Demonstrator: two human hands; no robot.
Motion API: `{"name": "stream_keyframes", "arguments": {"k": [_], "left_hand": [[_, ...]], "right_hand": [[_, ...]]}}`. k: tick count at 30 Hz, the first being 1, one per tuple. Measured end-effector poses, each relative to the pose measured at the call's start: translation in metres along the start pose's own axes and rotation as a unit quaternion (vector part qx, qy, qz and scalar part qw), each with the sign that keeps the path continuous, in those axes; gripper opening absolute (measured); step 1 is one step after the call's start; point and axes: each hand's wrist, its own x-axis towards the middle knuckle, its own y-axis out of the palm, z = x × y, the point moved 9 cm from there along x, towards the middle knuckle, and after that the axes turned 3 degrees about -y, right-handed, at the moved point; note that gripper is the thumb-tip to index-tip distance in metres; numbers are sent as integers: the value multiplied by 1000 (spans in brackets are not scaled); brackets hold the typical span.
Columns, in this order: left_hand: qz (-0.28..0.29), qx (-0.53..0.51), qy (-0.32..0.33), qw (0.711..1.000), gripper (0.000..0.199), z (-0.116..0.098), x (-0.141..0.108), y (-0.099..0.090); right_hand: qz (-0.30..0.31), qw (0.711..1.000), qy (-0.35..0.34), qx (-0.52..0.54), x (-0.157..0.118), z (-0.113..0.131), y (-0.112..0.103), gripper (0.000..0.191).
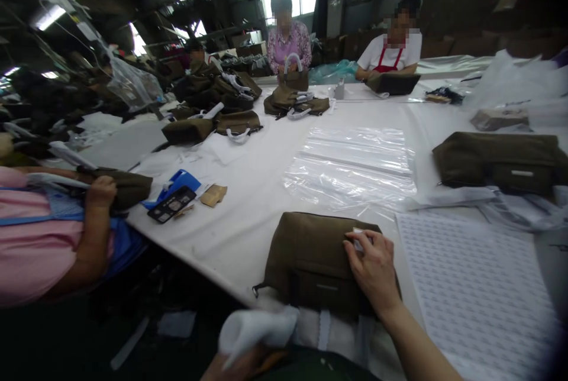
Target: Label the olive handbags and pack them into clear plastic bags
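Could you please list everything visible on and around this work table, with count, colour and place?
olive bag: one, olive-brown, near table edge, under the right hand
white sticker: one, at the right fingertips on that bag
sticker sheet: one, white, right of the bag
clear plastic bags: a stack, transparent, mid-table
second olive bag: one, far right
olive bags pile: several, far left of table
blue card: one, left
table: one, white cover
co-workers: three across the table, one in pink at left
left hand: bottom edge, holding white cloth
right hand: flat on the bag
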Motion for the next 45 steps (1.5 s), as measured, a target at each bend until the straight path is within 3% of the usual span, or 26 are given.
{"name": "stream_keyframes", "arguments": {"k": [3, 5, 7, 9, 11, 13, 15, 18, 21, 25, 28, 32, 36, 38, 40, 43, 45], "left_hand": [[-2, 5, 13, 1000, 27, -29, 47, 15], [-62, 6, 19, 998, 29, -42, 70, 12], [-159, 8, 68, 985, 31, -57, 74, 3], [-210, 41, 190, 958, 25, -81, 60, 5], [-169, 126, 316, 925, 33, -104, 46, 26], [-97, 211, 358, 904, 50, -113, 49, 50], [-55, 251, 338, 905, 64, -114, 68, 61], [2, 248, 348, 904, 68, -121, 93, 69], [62, 274, 413, 866, 62, -127, 95, 81], [-8, 380, 398, 835, 60, -117, 104, 84], [1, 442, 367, 818, 66, -100, 121, 97], [-2, 470, 381, 796, 66, -86, 140, 112], [-38, 461, 419, 781, 65, -90, 139, 109], [-62, 426, 425, 796, 59, -93, 133, 97], [-123, 348, 391, 843, 52, -92, 128, 72], [-249, 174, 224, 926, 47, -59, 127, 25], [-263, 88, 139, 951, 49, -35, 125, 16]], "right_hand": [[-2, 1000, -18, -12, -1, 3, -1, 26], [5, 999, -35, -23, -1, 7, -1, 30], [12, 998, -53, -34, -3, 11, -2, 33], [16, 997, -67, -47, -6, 16, -3, 34], [19, 995, -74, -67, -9, 20, -2, 35], [22, 992, -86, -95, -9, 23, -1, 36], [39, 984, -120, -125, -7, 29, 4, 41], [98, 963, -195, -155, -3, 37, 18, 50], [137, 949, -232, -162, 0, 38, 26, 58], [141, 951, -221, -163, 0, 33, 31, 66], [151, 951, -211, -167, -1, 29, 43, 71], [158, 947, -204, -189, 2, 23, 60, 78], [152, 942, -220, -203, 4, 23, 63, 79], [151, 943, -217, -201, 5, 25, 59, 75], [151, 948, -199, -196, 5, 25, 54, 70], [145, 956, -175, -186, 4, 25, 48, 65], [139, 958, -173, -179, 3, 26, 47, 64]]}}
